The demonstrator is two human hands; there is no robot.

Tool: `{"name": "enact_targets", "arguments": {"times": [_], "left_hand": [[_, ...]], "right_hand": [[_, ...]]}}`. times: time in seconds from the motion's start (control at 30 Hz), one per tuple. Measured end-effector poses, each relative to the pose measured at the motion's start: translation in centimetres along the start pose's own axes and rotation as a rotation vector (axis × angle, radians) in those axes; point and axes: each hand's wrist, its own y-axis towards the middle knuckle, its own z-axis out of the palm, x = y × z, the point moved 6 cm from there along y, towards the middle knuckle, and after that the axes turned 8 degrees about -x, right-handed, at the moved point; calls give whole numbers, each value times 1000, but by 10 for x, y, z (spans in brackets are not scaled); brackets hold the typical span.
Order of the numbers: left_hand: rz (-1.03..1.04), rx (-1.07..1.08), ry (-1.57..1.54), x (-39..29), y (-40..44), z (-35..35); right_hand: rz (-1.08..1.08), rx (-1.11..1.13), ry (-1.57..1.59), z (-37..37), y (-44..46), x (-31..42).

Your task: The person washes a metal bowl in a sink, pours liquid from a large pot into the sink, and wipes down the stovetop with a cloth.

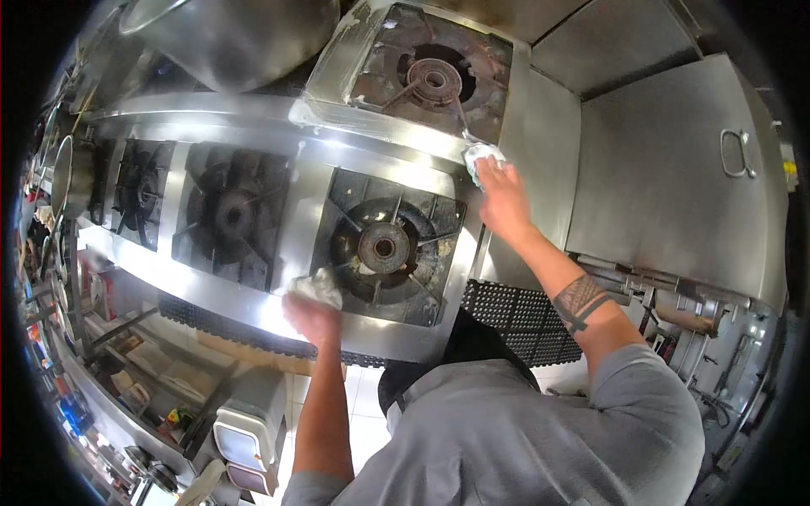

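A white cloth (pixel 317 289) is under my left hand (pixel 312 319), at the front steel edge of the stove (pixel 388 331), beside the front right burner (pixel 383 247). My left hand is blurred, with its fingers closed on the cloth. Further back on the right, my right hand (pixel 504 201) grips a second, wet-looking white cloth (pixel 481 160) at the raised rear section's right corner. Just behind that cloth sits the rear burner (pixel 434 82) in its dark, stained pan. Whitish foam streaks the steel left of the rear burner.
Two more burners (pixel 234 211) lie to the left. A large metal pot (pixel 228 38) stands at the back left. On the right is a steel cabinet with a handle (pixel 737 153). Below are a black perforated mat (pixel 527 325), shelves and a white-lidded bin (pixel 240 443).
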Motion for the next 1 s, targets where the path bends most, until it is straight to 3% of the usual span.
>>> {"name": "enact_targets", "arguments": {"times": [0.1,0.17,0.27,0.33,0.53,0.63,0.7,0.87,0.93,1.0], "left_hand": [[-100,134,-39,-1,4,-4],[-39,99,-2,0,2,-3],[31,-5,-19,-5,2,-9],[57,-9,-11,-2,-1,-11],[54,-4,-15,-5,3,-12],[23,-53,-52,-5,3,-10],[-36,16,-66,5,-1,0],[-55,52,-36,11,-3,10],[-33,38,-37,11,-3,10],[-62,64,-46,12,-5,11]], "right_hand": [[149,-68,37,4,18,31],[22,-221,168,8,54,77],[-73,-162,160,18,97,107],[-126,-108,139,11,77,82],[139,-73,121,-27,-19,-56],[168,-18,38,-26,0,-84],[89,-173,-134,0,28,-119],[99,27,-307,19,154,-200],[51,-126,-324,18,174,-212],[50,-62,-209,7,137,-187]]}}
